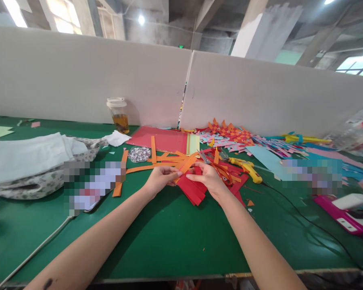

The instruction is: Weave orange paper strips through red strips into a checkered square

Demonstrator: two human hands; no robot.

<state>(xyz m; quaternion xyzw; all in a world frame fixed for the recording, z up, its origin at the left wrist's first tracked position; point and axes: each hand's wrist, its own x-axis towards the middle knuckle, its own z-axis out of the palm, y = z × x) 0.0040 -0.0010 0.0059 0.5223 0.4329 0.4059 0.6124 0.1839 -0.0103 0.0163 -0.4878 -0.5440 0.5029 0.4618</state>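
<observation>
Both hands meet over the middle of the green table. My left hand [160, 180] is closed, its thumb and fingers pinching an orange paper strip [189, 163]. My right hand [208, 177] is closed on red paper strips [193, 191], which fan out below the fingers toward me. The orange strip runs up and right between the two hands, against the red ones. More orange strips [139, 168] lie loose beyond and left of my left hand. Scissors with orange handles [224, 175] lie just right of my right hand, partly covered by paper.
A yellow glue gun [249, 169] trails a black cord rightward. Woven orange-and-red paper pieces [230, 133] are heaped behind it. A bag of googly eyes [140, 154], a drink cup [119, 114], a phone [98, 187] and a floral cushion [45, 185] stand left. A magenta power strip [345, 215] lies right.
</observation>
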